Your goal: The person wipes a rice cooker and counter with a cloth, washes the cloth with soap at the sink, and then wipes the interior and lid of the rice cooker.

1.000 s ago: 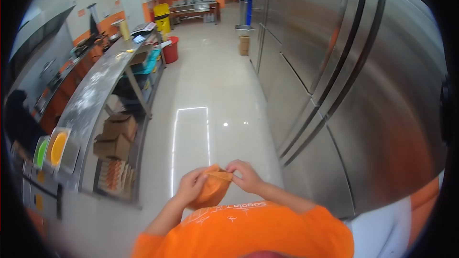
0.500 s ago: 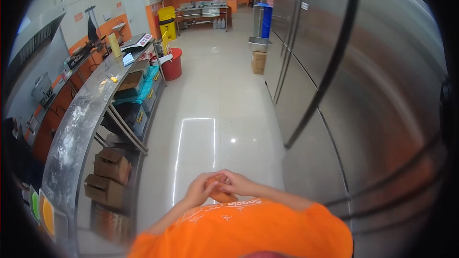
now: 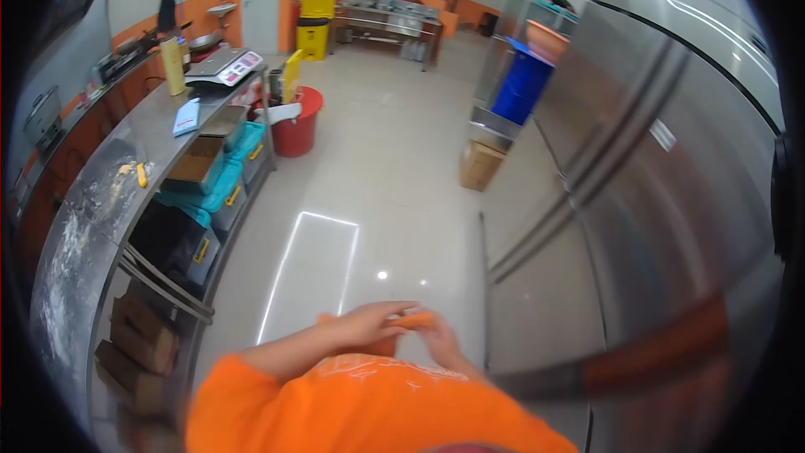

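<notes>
I have the orange cloth (image 3: 415, 320) in both hands, just in front of my chest and above the pale floor (image 3: 411, 235). My left hand (image 3: 369, 324) comes across with its fingers stretched over the top; my right hand (image 3: 440, 340) has its fingers bent around the far end. Both grips are narrow, closed on the fabric – how hard they press, I can't tell. I'd say two hands suit something this limp: one steadies while the other works an edge, and close to the body it is easy to look down on.

The steel worktable (image 3: 159, 134) to my left and the fridge doors (image 3: 537, 285) to my right stand apart from my hands, perhaps to leave this aisle for walking.

The cloth itself looks soft and plain, bunched into a slim band between my fingers, with more hanging below (its colour nearly melts into my orange shirt (image 3: 352, 407)) – its full shape is hidden.
</notes>
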`<act>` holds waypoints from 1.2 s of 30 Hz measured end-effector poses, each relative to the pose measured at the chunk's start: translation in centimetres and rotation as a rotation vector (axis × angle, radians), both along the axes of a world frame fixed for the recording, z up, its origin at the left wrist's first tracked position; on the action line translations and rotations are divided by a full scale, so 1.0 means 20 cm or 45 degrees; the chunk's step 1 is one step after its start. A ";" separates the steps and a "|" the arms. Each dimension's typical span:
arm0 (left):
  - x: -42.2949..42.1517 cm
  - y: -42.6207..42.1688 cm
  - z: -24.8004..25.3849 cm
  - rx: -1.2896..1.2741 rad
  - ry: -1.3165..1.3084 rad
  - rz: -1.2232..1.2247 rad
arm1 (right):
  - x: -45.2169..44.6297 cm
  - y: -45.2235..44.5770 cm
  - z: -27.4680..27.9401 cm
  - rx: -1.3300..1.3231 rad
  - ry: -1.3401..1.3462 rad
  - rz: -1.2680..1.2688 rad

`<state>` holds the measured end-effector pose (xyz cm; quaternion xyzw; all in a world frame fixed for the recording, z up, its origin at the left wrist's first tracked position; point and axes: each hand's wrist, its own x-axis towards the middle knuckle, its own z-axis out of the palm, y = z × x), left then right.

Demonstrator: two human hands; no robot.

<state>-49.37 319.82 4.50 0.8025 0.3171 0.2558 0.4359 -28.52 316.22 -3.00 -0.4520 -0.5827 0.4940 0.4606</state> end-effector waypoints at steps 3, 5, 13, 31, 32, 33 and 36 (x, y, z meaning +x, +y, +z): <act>0.12 0.66 -0.15 -0.212 0.198 -0.208 | 0.25 0.50 -0.08 0.073 -0.202 -0.331; 0.18 1.09 -0.27 -0.275 0.231 -0.338 | 0.23 0.88 0.21 0.598 -0.852 -0.300; -0.08 2.48 -0.13 -0.674 -0.083 -0.078 | 0.04 2.72 0.69 0.079 -0.549 0.454; -0.48 6.01 -0.20 -1.063 -0.708 0.695 | 1.46 5.39 -0.93 -1.012 -1.791 -0.117; -0.45 6.26 -0.19 -1.092 -0.870 0.692 | 1.62 5.30 -0.94 -1.201 -1.726 -0.301; -0.41 6.49 -0.19 -1.124 -1.036 0.701 | 1.71 5.27 -0.93 -1.403 -1.688 -0.396; -0.33 7.10 0.04 -1.127 -1.511 0.300 | 1.83 5.42 -0.99 -1.822 -1.579 -0.441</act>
